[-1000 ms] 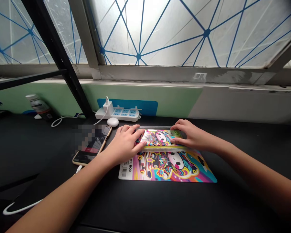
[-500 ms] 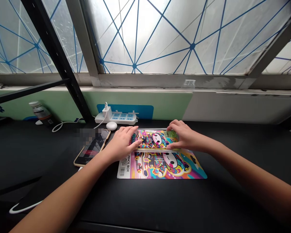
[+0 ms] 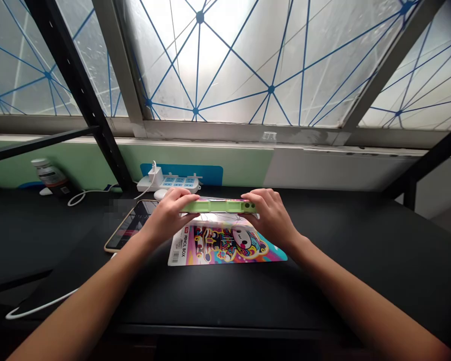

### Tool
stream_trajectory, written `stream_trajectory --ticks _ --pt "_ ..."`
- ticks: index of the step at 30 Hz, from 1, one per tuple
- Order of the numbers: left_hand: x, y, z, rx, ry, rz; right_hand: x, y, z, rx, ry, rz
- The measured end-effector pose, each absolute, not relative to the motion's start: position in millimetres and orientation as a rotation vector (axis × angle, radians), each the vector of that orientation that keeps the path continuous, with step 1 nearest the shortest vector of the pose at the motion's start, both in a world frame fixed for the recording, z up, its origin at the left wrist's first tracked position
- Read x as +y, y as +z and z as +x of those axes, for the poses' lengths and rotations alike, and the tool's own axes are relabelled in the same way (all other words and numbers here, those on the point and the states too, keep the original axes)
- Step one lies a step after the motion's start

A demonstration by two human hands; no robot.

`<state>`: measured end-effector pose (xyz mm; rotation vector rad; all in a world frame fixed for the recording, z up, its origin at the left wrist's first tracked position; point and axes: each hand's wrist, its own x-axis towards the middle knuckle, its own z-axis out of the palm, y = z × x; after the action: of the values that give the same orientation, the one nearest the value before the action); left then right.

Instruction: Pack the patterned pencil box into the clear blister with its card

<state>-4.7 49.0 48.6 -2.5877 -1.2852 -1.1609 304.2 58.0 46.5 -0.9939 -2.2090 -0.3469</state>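
Two hands, both mine, one object between them. My left hand (image 3: 167, 213) grips the left end of a green pencil box (image 3: 218, 206), my right hand (image 3: 270, 215) the right end. Both hands are closed around it, fingers curled over the top edge, thumbs on the near side; firm two-handed hold, no gap at either end. I can't tell exactly how high it sits above what's below.

One box. Long axis runs left-right across my view, roughly parallel to the desk edge. It's turned up on edge, so a long green side with two rectangular panels faces me and a thin strip of the colourful print shows along the top. Its right end has small dark marks.

Box is over the far part of one printed card (image 3: 225, 243), which lies flat on the black desk (image 3: 225, 301). The card has a cartoon character, a barcode (image 3: 176, 256) at its near left corner, and "PENCIL BOX" printed beside that.

Just left of my left hand is one phone (image 3: 131, 225), lying flat, part of it pixelated. Beyond are one white power strip (image 3: 169, 183) with one charger (image 3: 155, 175) plugged in, and one bottle (image 3: 48, 175) further left, against the wall. One white cable (image 3: 41, 306) runs along the near left of the desk.
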Motion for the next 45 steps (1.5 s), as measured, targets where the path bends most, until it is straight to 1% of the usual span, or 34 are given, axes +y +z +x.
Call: stream_trajectory --ticks 2,4,6,10,13,15,19,21,23,28,33,38,41,45 --pt "29 56 -5 -1.105 -1.183 -2.491 41 51 308 -2.158 -0.484 -0.884" --pt "0 55 -6 -1.032 -1.174 -2.415 15 49 315 -2.097 -0.591 -0.786" --pt "-32 45 -6 -1.053 -1.209 -2.358 -13 40 321 -2.035 -0.569 -0.805" --pt "-81 6 0 -1.340 -1.224 -2.357 -55 16 327 -2.057 -0.406 -0.863" --pt "-92 -11 11 -1.576 -1.201 -2.382 -61 5 330 -2.108 -0.284 -0.924" --pt "-91 -13 16 -1.717 -1.166 -2.473 -58 2 332 -2.143 -0.125 -1.019" --pt "-85 -7 16 -1.943 -1.000 -2.661 -54 -1 338 -2.163 0.356 -1.248" --pt "-85 -4 13 -2.039 -1.000 -2.670 -54 -3 341 -2.143 0.486 -1.277" --pt "-84 -3 12 -2.160 -1.040 -2.635 -53 -5 343 -2.138 0.515 -1.292" --pt "-82 -4 13 -2.317 -1.113 -2.508 -45 -8 349 -2.154 0.368 -1.425" --pt "-82 -3 13 -2.353 -1.152 -2.497 -36 16 356 -2.230 0.527 -1.439" --pt "-86 -1 13 -2.323 -1.167 -2.533 -8 46 363 -2.221 0.726 -1.343" --pt "-86 1 13 -2.266 -1.133 -2.602 11 41 359 -1.993 0.825 -1.371" --pt "-87 1 13 -2.247 -1.053 -2.567 15 20 349 -1.865 0.800 -1.384"
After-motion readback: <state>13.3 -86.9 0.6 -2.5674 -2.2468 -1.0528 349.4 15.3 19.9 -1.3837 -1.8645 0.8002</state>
